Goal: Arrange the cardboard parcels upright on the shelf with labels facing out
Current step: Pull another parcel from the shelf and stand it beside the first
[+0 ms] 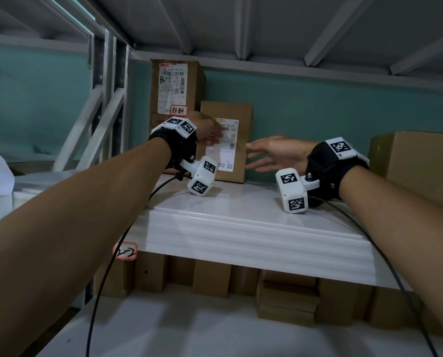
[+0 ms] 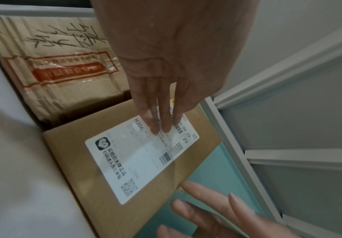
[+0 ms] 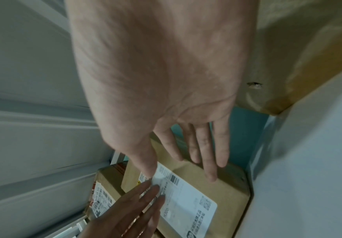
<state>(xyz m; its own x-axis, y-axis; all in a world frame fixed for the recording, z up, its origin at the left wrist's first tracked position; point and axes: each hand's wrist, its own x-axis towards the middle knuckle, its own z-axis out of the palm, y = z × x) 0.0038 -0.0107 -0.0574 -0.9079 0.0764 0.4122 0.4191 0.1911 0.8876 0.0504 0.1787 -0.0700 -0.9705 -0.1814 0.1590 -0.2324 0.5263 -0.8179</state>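
Observation:
Two cardboard parcels stand upright at the back of the white shelf (image 1: pixel 241 202). The tall parcel (image 1: pixel 175 91) shows its white label to the front. Beside it on the right, the small parcel (image 1: pixel 226 150) also shows a white label (image 2: pixel 137 161). My left hand (image 1: pixel 211 135) lies with straight fingers (image 2: pixel 158 122) flat on that label. My right hand (image 1: pixel 264 155) is open, fingers (image 3: pixel 208 154) spread at the small parcel's (image 3: pixel 227 188) right edge; whether they touch it is unclear. Neither hand grips anything.
A large cardboard box (image 1: pixel 416 166) stands at the shelf's right end. Several more boxes (image 1: pixel 215 276) fill the shelf below. Grey uprights (image 1: pixel 107 99) and a teal wall (image 1: pixel 305 112) bound the left and back. Black cables (image 1: pixel 107 279) hang from both wrists.

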